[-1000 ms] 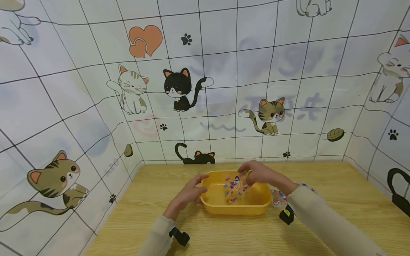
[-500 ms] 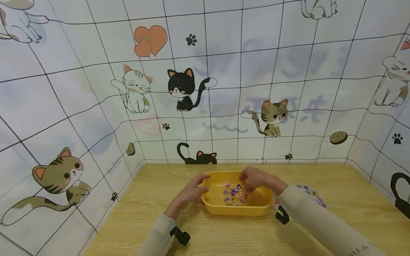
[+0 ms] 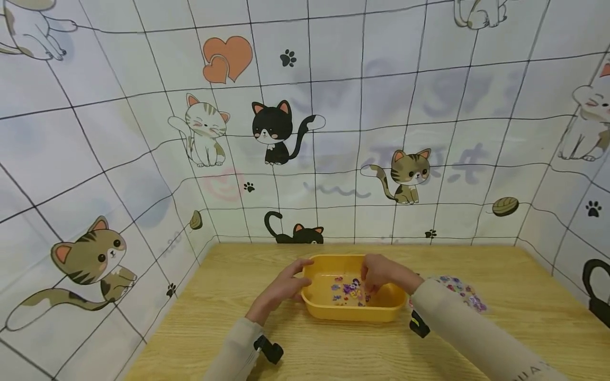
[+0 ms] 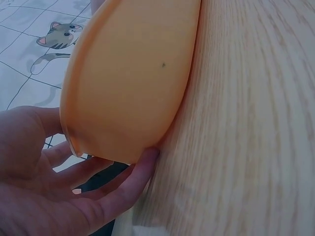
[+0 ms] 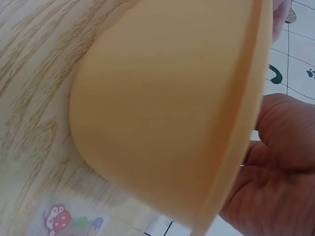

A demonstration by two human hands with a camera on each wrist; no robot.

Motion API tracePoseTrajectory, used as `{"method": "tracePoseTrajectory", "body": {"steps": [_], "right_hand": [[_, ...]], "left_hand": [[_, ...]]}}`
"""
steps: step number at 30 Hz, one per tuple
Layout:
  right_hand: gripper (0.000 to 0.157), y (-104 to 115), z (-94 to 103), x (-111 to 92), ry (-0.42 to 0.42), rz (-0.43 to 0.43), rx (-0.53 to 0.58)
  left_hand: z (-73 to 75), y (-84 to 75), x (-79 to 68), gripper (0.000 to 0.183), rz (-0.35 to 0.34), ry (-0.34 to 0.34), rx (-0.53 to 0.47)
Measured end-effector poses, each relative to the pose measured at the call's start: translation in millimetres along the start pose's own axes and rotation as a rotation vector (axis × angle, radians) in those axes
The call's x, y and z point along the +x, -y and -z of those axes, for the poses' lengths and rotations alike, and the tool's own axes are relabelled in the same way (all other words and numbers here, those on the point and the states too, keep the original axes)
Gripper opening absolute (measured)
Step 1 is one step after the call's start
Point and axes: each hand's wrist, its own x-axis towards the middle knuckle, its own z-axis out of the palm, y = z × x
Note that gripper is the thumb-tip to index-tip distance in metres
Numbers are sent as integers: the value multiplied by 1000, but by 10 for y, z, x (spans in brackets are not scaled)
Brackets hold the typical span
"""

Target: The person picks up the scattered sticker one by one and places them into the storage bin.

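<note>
A yellow plastic basin [image 3: 350,314] stands on the wooden table. My left hand [image 3: 281,288] holds its left end; in the left wrist view, the thumb hooks over the rim and fingers lie against the outer wall [image 4: 128,88]. Inside the basin are small purple, red and yellow flower-like stickers [image 3: 351,288], seemingly on a clear sheet. My right hand [image 3: 381,271] reaches over the far rim into the basin, fingers pointing down beside the stickers' right side. Its fingertips are hidden by the basin wall [image 5: 162,98] in the right wrist view, so whether they pinch the sheet is unclear.
To the right of the basin, partly behind the right sleeve [image 3: 457,317], lie more colourful stickers [image 3: 459,290]. A clear sheet with a rabbit print [image 5: 58,219] shows beside the basin. A cat-patterned cloth wall [image 3: 333,159] encloses the table [image 3: 229,328] behind and at the sides.
My right hand has lowered the clear sticker sheet from a raised, tilted pose into the basin and moved slightly right. My left hand stays on the basin's left end.
</note>
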Motion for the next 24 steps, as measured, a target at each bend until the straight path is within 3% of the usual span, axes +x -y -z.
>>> {"method": "tracePoseTrajectory", "body": {"steps": [6, 15, 24], "right_hand": [[7, -35, -30, 33, 14, -26, -64], [14, -87, -92, 38, -24, 4, -129], [30, -112, -171, 62, -82, -40, -174]], "left_hand": [[13, -10, -1, 51, 4, 3, -11], [8, -24, 3, 50, 6, 1, -7], [16, -1, -1, 52, 4, 1, -8]]}}
